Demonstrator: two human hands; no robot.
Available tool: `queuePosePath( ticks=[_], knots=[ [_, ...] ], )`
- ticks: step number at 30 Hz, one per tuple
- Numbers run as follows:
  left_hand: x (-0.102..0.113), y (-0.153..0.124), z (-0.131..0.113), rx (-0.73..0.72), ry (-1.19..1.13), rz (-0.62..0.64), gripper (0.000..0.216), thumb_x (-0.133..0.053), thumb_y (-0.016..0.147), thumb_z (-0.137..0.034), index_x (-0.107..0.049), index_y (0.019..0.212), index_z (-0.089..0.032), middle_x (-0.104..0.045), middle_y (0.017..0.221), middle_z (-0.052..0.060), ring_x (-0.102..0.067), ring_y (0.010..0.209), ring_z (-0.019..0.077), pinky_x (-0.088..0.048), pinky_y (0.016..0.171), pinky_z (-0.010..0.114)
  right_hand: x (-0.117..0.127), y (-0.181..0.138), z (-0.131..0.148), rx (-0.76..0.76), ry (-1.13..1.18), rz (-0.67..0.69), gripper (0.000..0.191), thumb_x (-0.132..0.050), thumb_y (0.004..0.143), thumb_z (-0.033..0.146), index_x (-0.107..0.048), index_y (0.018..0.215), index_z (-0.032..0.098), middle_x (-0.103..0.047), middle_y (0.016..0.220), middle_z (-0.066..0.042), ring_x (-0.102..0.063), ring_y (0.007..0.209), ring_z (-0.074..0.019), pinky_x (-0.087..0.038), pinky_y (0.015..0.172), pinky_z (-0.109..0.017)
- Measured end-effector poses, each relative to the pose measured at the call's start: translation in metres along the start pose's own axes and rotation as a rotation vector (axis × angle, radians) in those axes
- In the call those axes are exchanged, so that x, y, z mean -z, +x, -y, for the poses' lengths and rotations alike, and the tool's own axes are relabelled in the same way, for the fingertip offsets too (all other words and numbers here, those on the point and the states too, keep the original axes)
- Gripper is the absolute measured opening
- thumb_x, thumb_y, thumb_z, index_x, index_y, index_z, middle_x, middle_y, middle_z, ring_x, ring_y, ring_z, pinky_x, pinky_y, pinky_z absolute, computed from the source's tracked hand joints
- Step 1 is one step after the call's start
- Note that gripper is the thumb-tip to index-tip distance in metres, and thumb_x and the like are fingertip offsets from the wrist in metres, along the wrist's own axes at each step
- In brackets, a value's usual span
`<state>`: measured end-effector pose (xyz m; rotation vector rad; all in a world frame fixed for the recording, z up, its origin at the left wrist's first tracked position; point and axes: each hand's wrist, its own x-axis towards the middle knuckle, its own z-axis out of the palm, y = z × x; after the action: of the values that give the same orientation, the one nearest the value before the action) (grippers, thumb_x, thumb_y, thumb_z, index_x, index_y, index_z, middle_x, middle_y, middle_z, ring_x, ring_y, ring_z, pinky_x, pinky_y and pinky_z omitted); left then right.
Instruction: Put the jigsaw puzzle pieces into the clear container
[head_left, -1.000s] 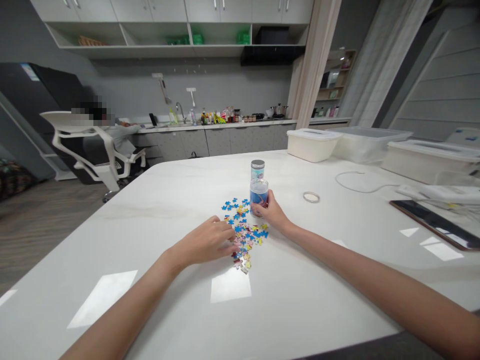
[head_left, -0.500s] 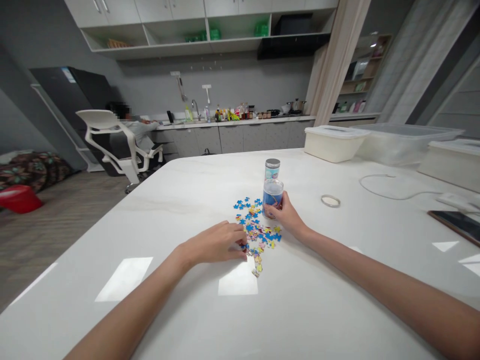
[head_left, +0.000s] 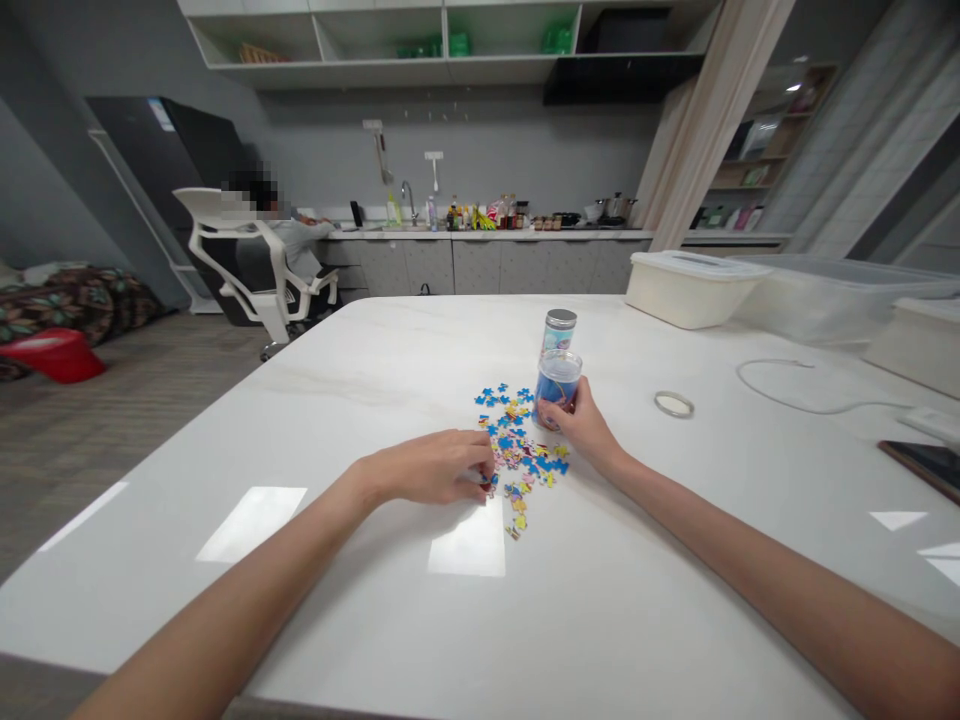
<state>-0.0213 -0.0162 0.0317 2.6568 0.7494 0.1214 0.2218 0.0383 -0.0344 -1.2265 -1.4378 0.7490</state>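
Observation:
Loose jigsaw puzzle pieces [head_left: 517, 458], blue, yellow and pink, lie spread on the white table. At the left edge of the pile my left hand [head_left: 442, 466] has its fingers curled together, with puzzle pieces at the fingertips; how many they pinch is hidden. My right hand [head_left: 589, 428] is wrapped round an uncapped clear jar [head_left: 561, 368] with a blue picture on its side. It stands upright just right of the pile. Right behind it is a second jar [head_left: 559, 330], topped with a silver lid. A round silver-rimmed lid [head_left: 673, 404] lies to the right.
Storage boxes [head_left: 694, 290] stand at the table's back right. A white cable [head_left: 795, 403] and a dark phone [head_left: 926, 465] lie on the right side. Beyond the table's far left, a person [head_left: 289, 245] sits on a white chair [head_left: 217, 235]. A kitchen counter [head_left: 480, 236] runs along the wall.
The camera view has shifted, so the scene sits further right. My left hand has drawn slightly left from the pile, fingers closer together. My right hand still holds the jar, now tilted a little.

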Motion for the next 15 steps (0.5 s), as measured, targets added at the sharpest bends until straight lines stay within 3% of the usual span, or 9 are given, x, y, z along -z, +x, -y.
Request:
queuePosePath(
  ticks=[4, 7, 15],
  knots=[
    [-0.0002, -0.0002, 0.0016, -0.039, -0.004, -0.026, 0.014, -0.064, 0.087, -0.028, -0.060, 0.096, -0.018, -0.060, 0.100, 0.005, -0.057, 0.088, 0.0172, -0.044, 0.079, 0.029, -0.0007, 0.0003, 0.0000, 0.006, 0.019, -0.002, 0.045, -0.067, 0.065, 0.046, -0.041, 0.095, 0.024, -0.052, 0.074, 0.004, -0.049, 0.067, -0.0162, -0.042, 0.063, -0.030],
    [-0.0007, 0.0002, 0.0034, -0.044, -0.004, -0.024, 0.006, -0.058, 0.090, -0.021, -0.062, 0.094, -0.019, -0.060, 0.101, 0.005, -0.058, 0.091, 0.0171, -0.044, 0.080, 0.028, -0.0005, 0.0011, -0.0006, 0.003, 0.008, -0.011, 0.046, -0.067, 0.064, 0.047, -0.042, 0.095, 0.023, -0.051, 0.074, 0.005, -0.047, 0.067, -0.0159, -0.041, 0.063, -0.031],
    [-0.0025, -0.0009, 0.0048, 0.021, -0.046, 0.004, 0.009, -0.056, 0.085, -0.012, -0.059, 0.089, -0.019, -0.058, 0.100, 0.005, -0.057, 0.093, 0.0176, -0.045, 0.081, 0.029, -0.0002, 0.0013, -0.0004, -0.011, 0.022, 0.005, 0.046, -0.066, 0.065, 0.046, -0.042, 0.097, 0.023, -0.053, 0.078, 0.004, -0.048, 0.068, -0.0162, -0.043, 0.065, -0.032]
  ],
)
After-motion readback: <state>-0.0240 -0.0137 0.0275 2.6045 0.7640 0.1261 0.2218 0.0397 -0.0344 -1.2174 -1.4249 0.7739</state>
